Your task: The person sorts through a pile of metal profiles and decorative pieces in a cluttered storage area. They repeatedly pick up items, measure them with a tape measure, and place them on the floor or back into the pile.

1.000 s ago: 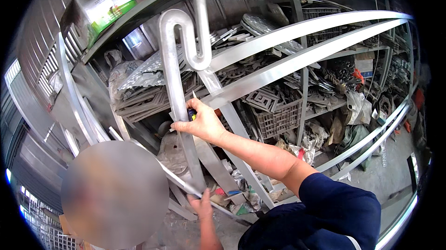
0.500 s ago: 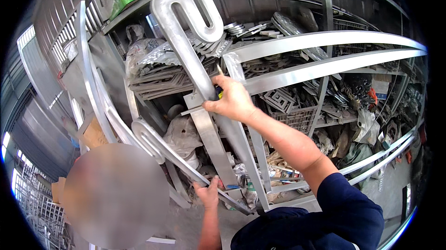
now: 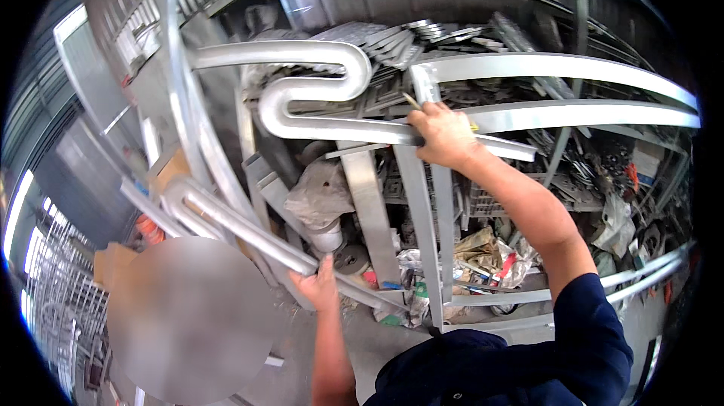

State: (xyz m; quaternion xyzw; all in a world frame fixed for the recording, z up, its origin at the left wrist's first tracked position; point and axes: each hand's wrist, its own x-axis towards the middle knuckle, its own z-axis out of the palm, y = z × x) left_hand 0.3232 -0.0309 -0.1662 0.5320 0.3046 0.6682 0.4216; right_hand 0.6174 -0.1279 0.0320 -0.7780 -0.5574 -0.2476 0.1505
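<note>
My right hand (image 3: 446,134) is closed around the straight end of an S-bent silver metal bar (image 3: 324,129), which lies nearly level across the metal frame (image 3: 558,66). A thin pencil-like stick (image 3: 411,101) sticks out by its fingers, and a small yellow thing (image 3: 473,127) shows beside the hand. Lower and to the left, my left hand (image 3: 320,285) grips a second bent metal bar (image 3: 240,226), which slants from a U-bend at upper left down to the right. The frame has two long curved rails at the top right and upright posts below my right hand.
Metal shelves behind hold stacked silver plates (image 3: 362,35) and ornamental pieces. Below sit a plastic bag on a white bucket (image 3: 326,237) and crumpled packaging (image 3: 483,251). Long curved metal strips (image 3: 181,81) stand at left. A blurred round patch hides part of the lower left.
The S-bent bar in my right hand has swung from steeply upright to nearly level, its bends now to the left. My left hand has shifted slightly left and up with the lower bar.
</note>
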